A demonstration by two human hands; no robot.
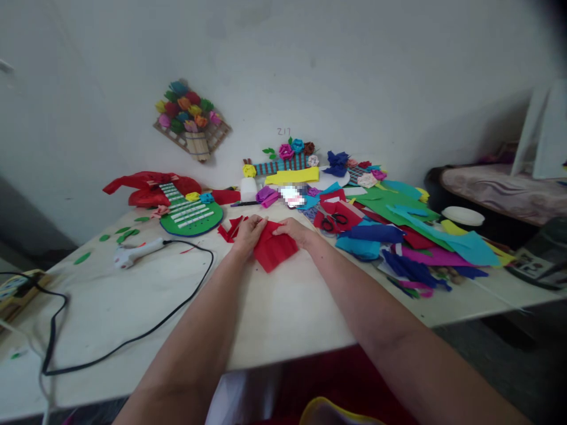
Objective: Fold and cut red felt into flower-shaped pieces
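Note:
A folded piece of red paper [275, 251] is held between my two hands over the middle of the table. My left hand [250, 233] pinches its left edge, fingers closed. On the upper right part of the same paper, the fingers of my right hand [292, 230] are closed too. Small red scraps [228, 231] lie just left of my left hand. Black-handled scissors [333, 222] rest on red paper to the right of my hands.
A white glue gun [137, 252] with a black cable lies at the left, near green paper leaves [127, 235]. Behind it is a green decorated board [192, 217]. Colourful paper sheets [416, 236] pile up at the right. A flower decoration [188, 118] hangs on the wall.

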